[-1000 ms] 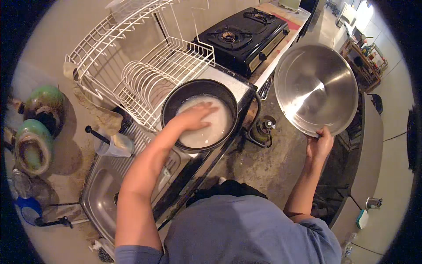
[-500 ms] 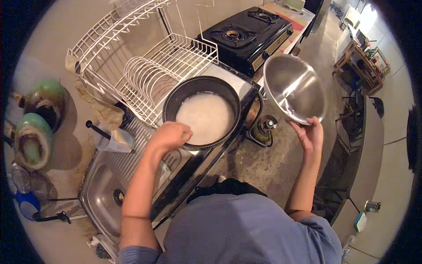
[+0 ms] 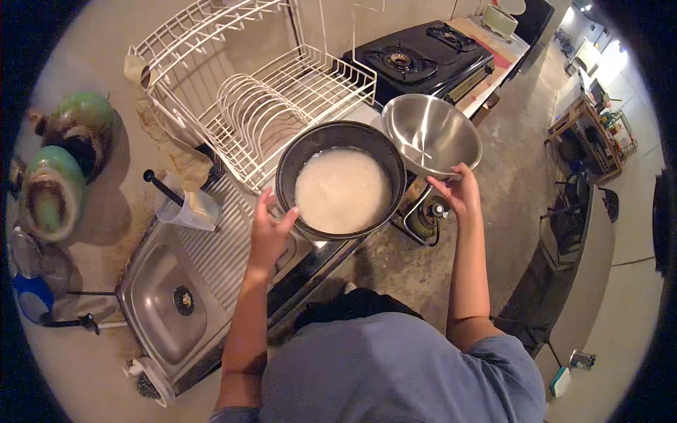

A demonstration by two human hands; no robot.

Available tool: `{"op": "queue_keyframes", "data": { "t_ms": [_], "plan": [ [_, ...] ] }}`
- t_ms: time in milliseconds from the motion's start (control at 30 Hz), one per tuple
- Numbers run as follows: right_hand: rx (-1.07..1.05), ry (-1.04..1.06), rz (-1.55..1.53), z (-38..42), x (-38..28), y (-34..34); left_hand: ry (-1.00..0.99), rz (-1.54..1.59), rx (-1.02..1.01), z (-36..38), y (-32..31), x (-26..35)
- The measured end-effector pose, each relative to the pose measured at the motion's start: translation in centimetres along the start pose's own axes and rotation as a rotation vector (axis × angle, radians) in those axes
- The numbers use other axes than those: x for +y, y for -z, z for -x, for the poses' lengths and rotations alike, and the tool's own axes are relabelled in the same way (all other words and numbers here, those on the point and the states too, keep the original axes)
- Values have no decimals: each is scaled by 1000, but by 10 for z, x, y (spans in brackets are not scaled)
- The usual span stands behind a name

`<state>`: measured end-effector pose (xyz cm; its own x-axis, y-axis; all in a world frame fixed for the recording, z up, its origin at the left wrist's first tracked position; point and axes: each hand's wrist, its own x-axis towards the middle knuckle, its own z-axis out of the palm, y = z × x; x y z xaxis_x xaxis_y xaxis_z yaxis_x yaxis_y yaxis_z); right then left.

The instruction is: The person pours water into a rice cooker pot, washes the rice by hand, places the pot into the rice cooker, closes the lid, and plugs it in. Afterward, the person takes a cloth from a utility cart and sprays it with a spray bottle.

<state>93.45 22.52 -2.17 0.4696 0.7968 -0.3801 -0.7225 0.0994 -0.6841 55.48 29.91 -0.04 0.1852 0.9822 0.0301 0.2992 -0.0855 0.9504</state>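
A dark pot (image 3: 288, 151) stands at the counter's edge, and pale, cloudy white contents (image 3: 342, 190) fill its bottom. At the pot's near left side is my left hand (image 3: 273, 231), fingers apart and thumb close to the rim; whether it touches the rim is hard to tell. My right hand (image 3: 460, 192) grips the near rim of a shiny steel mixing bowl (image 3: 437, 134), thumb and fingers pinched over the edge. The bowl is tilted, its inside facing up toward me, and it hangs right beside the pot's right side. Nothing shows inside the bowl.
A white wire dish rack (image 3: 264, 106) stands behind the pot. Left of it are a steel sink (image 3: 162, 310) and a translucent pitcher (image 3: 187, 210) with a black handle. A black gas stove (image 3: 423, 60) lies beyond, and a gas cylinder (image 3: 423, 215) sits on the floor.
My right hand has brought the steel bowl left, close beside the pot. My left hand, closed over the pot's rim before, has drawn back slightly and spread its fingers.
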Motion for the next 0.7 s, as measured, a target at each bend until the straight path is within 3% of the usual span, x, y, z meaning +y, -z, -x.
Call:
{"op": "queue_keyframes", "data": {
  "t_ms": [67,167,267,467,567,700],
  "plan": [
    [15,2,21,-6,5,-2,271,204,-242,-7,0,17],
    [21,-2,58,-20,14,1,518,536,-399,-8,-7,7],
    [16,-20,127,-24,18,0,571,607,-452,-13,-9,20],
    [37,-6,452,-26,26,-12,597,416,-287,-2,0,-4],
    [60,-56,584,-19,26,-22,733,432,-277,10,9,21],
    [64,-186,752,0,17,-34,608,403,-250,21,20,0]
  ]
}}
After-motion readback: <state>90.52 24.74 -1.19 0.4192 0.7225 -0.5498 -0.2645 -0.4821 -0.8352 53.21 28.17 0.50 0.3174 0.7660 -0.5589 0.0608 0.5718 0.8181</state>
